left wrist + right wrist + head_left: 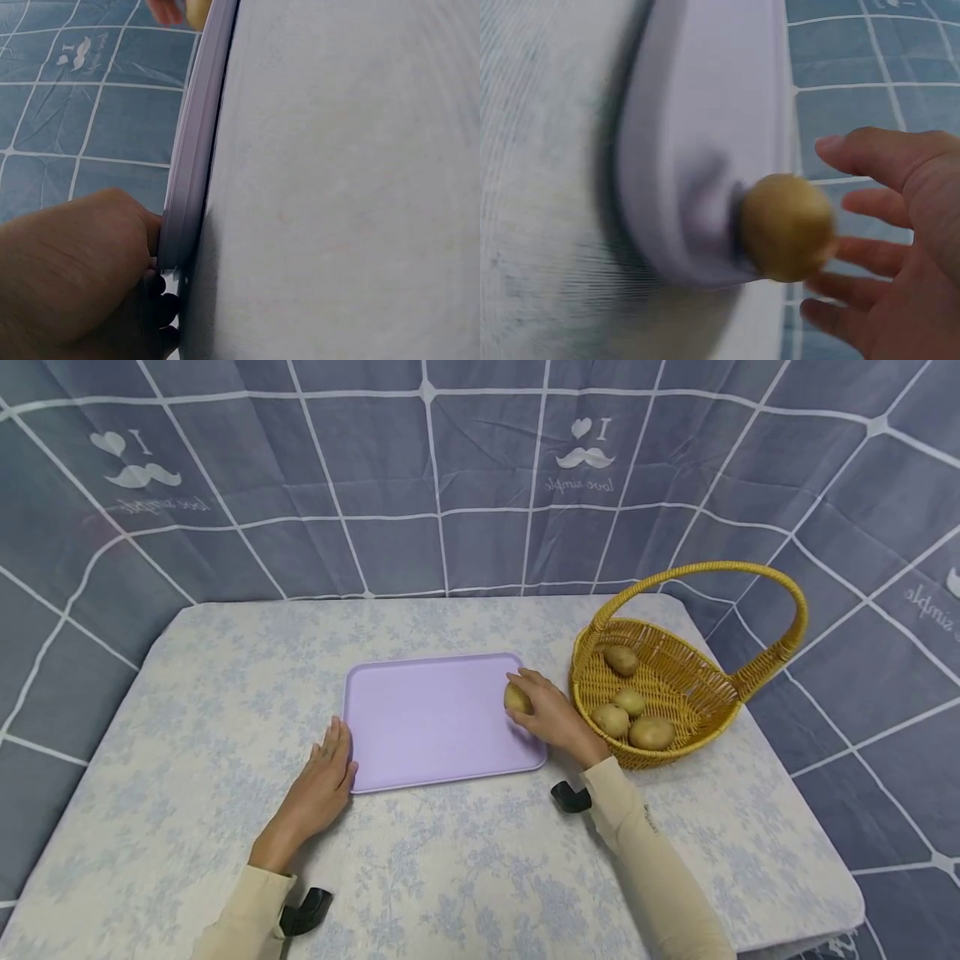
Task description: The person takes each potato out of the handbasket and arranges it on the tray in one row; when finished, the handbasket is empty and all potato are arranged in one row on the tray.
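A potato (787,227) sits at the right end of the lilac tray (435,723). Around it, my right hand (551,712) has its fingers spread. In the right wrist view the thumb stands off the potato, and some fingertips lie close behind it; whether they touch cannot be told. My left hand (320,787) rests against the tray's left edge with fingers extended. Its thumb meets the tray's near left corner in the left wrist view, where the other fingers are in shadow. Right of the tray, a yellow wicker basket (701,672) holds several potatoes (652,733).
The basket's tall arched handle (798,618) rises above its rim, beside my right forearm. A pale floral cloth (450,868) covers the table. Blue-grey checked curtains (487,468) hang behind it and at both sides. Each wrist carries a black device (306,912).
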`<move>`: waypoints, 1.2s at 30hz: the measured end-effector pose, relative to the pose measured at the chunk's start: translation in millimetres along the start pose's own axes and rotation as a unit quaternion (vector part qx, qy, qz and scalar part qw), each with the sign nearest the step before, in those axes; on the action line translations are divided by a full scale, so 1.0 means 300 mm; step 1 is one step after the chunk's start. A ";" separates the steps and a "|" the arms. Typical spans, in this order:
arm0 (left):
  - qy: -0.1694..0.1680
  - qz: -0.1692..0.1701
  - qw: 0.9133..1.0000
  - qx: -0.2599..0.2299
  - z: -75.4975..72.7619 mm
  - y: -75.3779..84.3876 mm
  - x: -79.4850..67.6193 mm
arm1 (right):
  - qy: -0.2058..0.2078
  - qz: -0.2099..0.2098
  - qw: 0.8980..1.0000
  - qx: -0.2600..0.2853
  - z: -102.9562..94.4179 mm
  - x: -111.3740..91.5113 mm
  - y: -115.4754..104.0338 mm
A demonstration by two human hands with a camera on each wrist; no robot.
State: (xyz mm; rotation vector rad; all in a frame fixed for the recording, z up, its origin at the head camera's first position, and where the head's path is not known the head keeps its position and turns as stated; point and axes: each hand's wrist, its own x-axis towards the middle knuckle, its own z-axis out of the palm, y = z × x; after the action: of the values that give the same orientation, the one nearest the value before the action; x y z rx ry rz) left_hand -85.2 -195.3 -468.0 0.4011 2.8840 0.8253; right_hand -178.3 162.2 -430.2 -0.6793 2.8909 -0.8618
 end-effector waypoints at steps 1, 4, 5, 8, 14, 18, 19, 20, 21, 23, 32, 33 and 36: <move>0.000 0.000 1.000 0.000 0.000 0.000 0.000 | 0.009 -0.008 1.000 0.011 -0.017 -0.013 -0.016; -0.001 0.002 1.000 0.000 0.000 0.000 0.000 | 0.058 -0.038 0.995 0.066 -0.102 -0.068 -0.065; -0.001 0.002 1.000 0.001 -0.001 -0.001 0.001 | 0.081 -0.049 0.991 0.090 -0.143 -0.088 -0.080; -0.002 0.004 1.000 -0.001 -0.002 0.001 0.007 | 0.162 -0.058 0.972 0.162 -0.282 -0.153 -0.091; -0.003 0.003 1.000 -0.008 -0.006 0.007 0.010 | 0.272 0.017 0.937 0.221 -0.498 -0.183 0.033; -0.005 0.000 1.000 -0.011 -0.003 0.009 0.005 | 0.274 0.096 0.935 0.202 -0.545 -0.164 0.131; -0.006 -0.001 1.000 -0.012 -0.002 0.011 0.004 | 0.266 0.114 0.938 0.192 -0.547 -0.159 0.151; -0.006 0.000 1.000 -0.012 -0.001 0.012 0.005 | 0.256 0.130 0.940 0.184 -0.547 -0.154 0.171; -0.006 0.000 1.000 -0.012 0.000 0.013 0.006 | 0.243 0.142 0.943 0.177 -0.546 -0.147 0.189; -0.007 0.000 1.000 -0.013 0.001 0.013 0.003 | 0.205 0.168 0.949 0.169 -0.532 -0.127 0.226; -0.004 0.001 1.000 -0.017 0.001 0.007 0.002 | 0.063 0.247 0.957 0.135 -0.483 -0.044 0.330; -0.002 0.003 1.000 -0.017 0.003 0.006 0.001 | 0.050 0.255 0.957 0.132 -0.476 -0.041 0.339; 0.003 0.007 1.000 -0.018 0.005 0.004 0.000 | 0.020 0.262 0.957 0.123 -0.454 -0.036 0.362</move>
State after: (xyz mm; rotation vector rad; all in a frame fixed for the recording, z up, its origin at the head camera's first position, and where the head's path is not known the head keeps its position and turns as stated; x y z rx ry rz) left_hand -84.5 -193.5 -468.7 0.4155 2.8710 0.8792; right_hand -234.6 317.6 -373.8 0.1284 2.7063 -1.1179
